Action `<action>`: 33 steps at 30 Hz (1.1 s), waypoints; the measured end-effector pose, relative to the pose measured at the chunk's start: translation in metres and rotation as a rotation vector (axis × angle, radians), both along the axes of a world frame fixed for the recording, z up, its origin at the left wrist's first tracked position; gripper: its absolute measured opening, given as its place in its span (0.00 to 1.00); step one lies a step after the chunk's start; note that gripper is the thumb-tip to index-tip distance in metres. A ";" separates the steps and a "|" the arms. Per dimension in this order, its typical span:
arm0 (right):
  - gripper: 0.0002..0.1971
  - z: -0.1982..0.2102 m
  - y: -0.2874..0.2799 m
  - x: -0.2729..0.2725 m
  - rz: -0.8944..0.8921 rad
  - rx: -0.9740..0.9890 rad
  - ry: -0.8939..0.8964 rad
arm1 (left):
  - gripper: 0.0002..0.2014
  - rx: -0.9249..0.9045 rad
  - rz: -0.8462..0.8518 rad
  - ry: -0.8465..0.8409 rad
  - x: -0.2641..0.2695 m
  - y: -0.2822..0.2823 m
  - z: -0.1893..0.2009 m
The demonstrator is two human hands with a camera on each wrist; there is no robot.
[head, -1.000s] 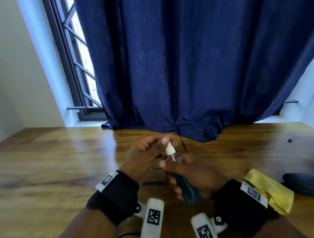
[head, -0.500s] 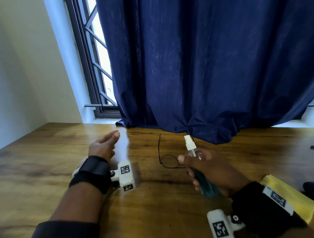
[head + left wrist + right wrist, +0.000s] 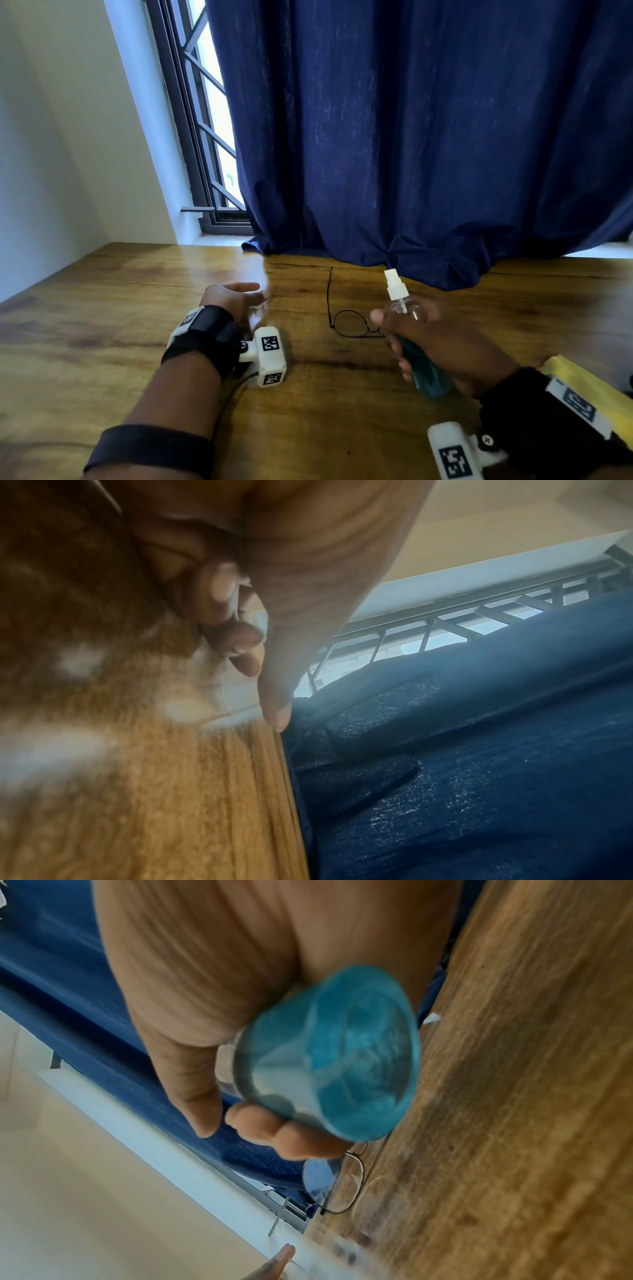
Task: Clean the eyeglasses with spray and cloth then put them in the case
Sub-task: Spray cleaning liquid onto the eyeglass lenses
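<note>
My right hand (image 3: 394, 339) grips a spray bottle (image 3: 421, 359) of blue liquid, tilted, its bare white nozzle pointing up and away. The bottle's round base (image 3: 335, 1053) fills the right wrist view. Thin black-rimmed eyeglasses (image 3: 349, 323) lie on the wooden table (image 3: 102, 308) just left of that hand, one arm stretched toward the curtain; one lens (image 3: 334, 1183) shows below my fingers. My left hand (image 3: 239, 298) rests low on the table further left, holding nothing. A small clear cap (image 3: 257, 308) sits on the table at its fingertips. A yellow cloth (image 3: 582, 383) lies behind my right wrist.
A dark blue curtain (image 3: 411, 137) hangs at the table's far edge, its hem close behind the glasses. A barred window (image 3: 205, 120) stands at the back left. Bare wood lies between my two forearms.
My left hand pulled the clear cap off the nozzle, carried it left and came down to the table. The right hand drew the bottle right, uncovering the glasses.
</note>
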State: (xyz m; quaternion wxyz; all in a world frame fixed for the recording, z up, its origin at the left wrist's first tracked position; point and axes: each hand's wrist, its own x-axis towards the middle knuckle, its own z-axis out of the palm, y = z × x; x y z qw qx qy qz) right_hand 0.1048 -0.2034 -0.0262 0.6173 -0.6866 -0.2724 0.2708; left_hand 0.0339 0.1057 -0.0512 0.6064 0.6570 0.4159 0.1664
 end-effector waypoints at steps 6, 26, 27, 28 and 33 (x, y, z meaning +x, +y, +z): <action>0.18 -0.002 -0.001 0.006 -0.043 0.024 0.052 | 0.30 0.149 0.023 -0.033 0.002 -0.005 0.004; 0.25 -0.008 -0.010 0.039 -0.173 0.560 0.213 | 0.14 1.052 -0.767 0.466 0.058 -0.153 0.011; 0.24 -0.007 -0.010 0.038 -0.151 0.582 0.217 | 0.11 1.049 -0.762 0.442 0.057 -0.153 0.010; 0.24 -0.006 -0.011 0.038 -0.126 0.606 0.228 | 0.08 1.021 -0.757 0.409 0.057 -0.152 0.010; 0.24 0.002 -0.016 0.036 0.038 0.746 0.335 | 0.05 0.759 -0.603 -0.045 0.049 -0.137 0.014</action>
